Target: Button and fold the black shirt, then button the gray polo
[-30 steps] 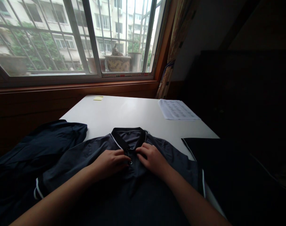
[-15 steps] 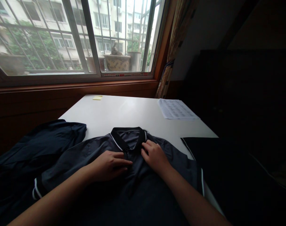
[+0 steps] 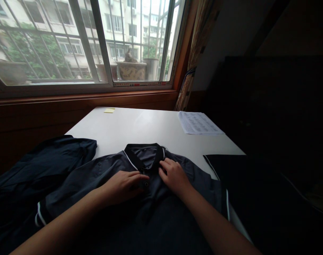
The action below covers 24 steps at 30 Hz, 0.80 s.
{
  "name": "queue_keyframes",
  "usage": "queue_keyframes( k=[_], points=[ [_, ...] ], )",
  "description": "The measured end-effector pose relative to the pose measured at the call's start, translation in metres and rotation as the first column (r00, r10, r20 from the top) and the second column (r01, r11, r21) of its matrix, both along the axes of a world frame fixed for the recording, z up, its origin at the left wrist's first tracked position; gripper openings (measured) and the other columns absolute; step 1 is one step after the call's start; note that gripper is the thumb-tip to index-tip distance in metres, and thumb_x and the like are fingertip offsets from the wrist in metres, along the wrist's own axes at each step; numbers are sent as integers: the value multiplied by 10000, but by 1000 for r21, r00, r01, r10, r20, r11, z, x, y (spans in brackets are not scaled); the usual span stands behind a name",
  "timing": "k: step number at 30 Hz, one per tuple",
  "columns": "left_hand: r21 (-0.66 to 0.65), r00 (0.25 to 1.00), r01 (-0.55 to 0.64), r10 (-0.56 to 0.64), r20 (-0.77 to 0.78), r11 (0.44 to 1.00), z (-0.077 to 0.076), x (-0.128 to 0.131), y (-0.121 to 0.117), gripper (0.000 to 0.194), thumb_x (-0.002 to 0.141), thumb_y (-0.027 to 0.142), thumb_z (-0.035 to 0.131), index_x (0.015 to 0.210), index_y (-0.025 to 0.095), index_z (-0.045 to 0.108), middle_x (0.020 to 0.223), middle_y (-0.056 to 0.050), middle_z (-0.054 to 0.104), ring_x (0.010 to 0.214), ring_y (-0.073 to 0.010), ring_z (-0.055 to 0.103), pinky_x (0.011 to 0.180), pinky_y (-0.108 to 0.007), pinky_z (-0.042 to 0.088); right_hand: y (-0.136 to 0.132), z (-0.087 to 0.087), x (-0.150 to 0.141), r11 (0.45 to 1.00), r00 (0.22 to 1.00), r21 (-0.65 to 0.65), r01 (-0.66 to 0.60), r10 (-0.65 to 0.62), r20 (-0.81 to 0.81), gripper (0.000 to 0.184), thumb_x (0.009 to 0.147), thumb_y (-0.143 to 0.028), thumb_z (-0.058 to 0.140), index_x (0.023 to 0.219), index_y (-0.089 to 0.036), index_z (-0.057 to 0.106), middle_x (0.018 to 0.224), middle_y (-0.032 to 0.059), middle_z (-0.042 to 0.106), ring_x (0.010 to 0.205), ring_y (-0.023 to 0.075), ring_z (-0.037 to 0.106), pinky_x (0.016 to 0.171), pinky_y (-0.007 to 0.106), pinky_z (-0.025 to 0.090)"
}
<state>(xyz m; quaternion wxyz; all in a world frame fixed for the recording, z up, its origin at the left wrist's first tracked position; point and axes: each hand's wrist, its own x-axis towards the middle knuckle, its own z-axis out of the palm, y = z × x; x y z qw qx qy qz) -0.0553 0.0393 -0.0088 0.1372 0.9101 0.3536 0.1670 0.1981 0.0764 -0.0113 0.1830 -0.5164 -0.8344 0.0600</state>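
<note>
A dark grey polo shirt [image 3: 161,209] lies front up, its black, white-edged collar [image 3: 158,156] pointing away from me. My left hand [image 3: 125,184] rests at the button placket just below the collar. Its index finger is stretched out beside a small button [image 3: 146,184]; the lower fingers bend into shadow and the thumb is hidden. On the other side of the placket, my right hand [image 3: 173,175] lies on the cloth with fingers slightly bent and apart, their tips touching the shirt near the collar's right point.
Dark blue clothing [image 3: 62,159] lies along the left. A black cloth with light edging [image 3: 243,184] covers the right corner of the white table [image 3: 118,127]. Printed sheets [image 3: 200,124] and a yellow sticky note [image 3: 109,110] sit toward the back, below a barred window [image 3: 134,42].
My left hand's lower fingers have curled in, and a button on the placket now shows by its fingertips. My right hand has stayed in place on the shirt.
</note>
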Motion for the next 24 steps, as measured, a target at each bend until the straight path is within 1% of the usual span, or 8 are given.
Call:
queue_keyframes(
  k=[2,6,10,14,18,20,22,24],
  points=[
    [-1,1000,4,-4,-13,1000,2,2,0,327,990,379,576,1305,293,605,993,-17,694,732,-163,651,642,-281,453,0,0,0,1000,1000,-1,1,-1,-6,220,962,-229,551,1123,-183,694,1050,71,683,1010,232,638,886,350,418],
    [-70,999,-16,19,44,997,3,5,-1,236,1018,366,533,1164,278,695,946,-12,701,753,-151,663,661,-264,455,1,0,0,1000,1000,-10,1,-1,-19,216,953,-222,563,1117,-185,699,1058,73,689,1024,236,642,892,352,427],
    [-166,987,-52,76,143,985,-1,8,0,147,941,229,617,1040,251,724,917,0,694,726,-126,646,649,-234,450,1,0,1,1000,1000,-9,1,-1,-30,206,947,-219,572,1101,-190,705,1072,78,693,1036,237,641,904,353,431],
    [-237,970,-54,107,218,970,-4,9,0,137,853,131,637,941,214,703,869,5,667,714,-118,619,639,-219,439,1,0,1,1000,1000,-15,-2,1,-25,204,948,-218,568,1097,-194,705,1059,76,692,1030,231,641,895,343,435],
    [-271,959,-24,98,265,962,4,9,-3,118,835,122,635,918,195,678,855,0,636,717,-120,589,635,-221,424,1,1,1,1000,1000,-18,-1,0,-19,207,949,-220,569,1103,-190,704,1044,72,691,1021,228,643,885,338,438],
    [-293,948,0,93,303,956,10,8,-4,26,870,179,641,882,182,663,835,-4,620,726,-126,580,648,-229,425,1,1,1,1000,1000,-14,5,-5,-19,209,948,-221,570,1105,-189,705,1045,71,692,1026,232,644,890,342,438],
    [-302,930,7,105,353,953,14,6,-3,158,924,261,618,795,170,627,775,1,585,699,-125,558,639,-235,418,1,0,0,1000,1000,-10,10,-10,-20,214,949,-225,569,1109,-188,706,1048,72,695,1029,234,647,894,344,440],
    [-291,909,-38,154,388,956,15,5,-2,290,971,324,570,727,168,587,726,5,552,671,-125,537,626,-241,413,1,0,0,1000,1000,-6,13,-13,-22,213,950,-227,569,1106,-188,708,1044,72,699,1021,233,651,887,344,446]
  ],
)
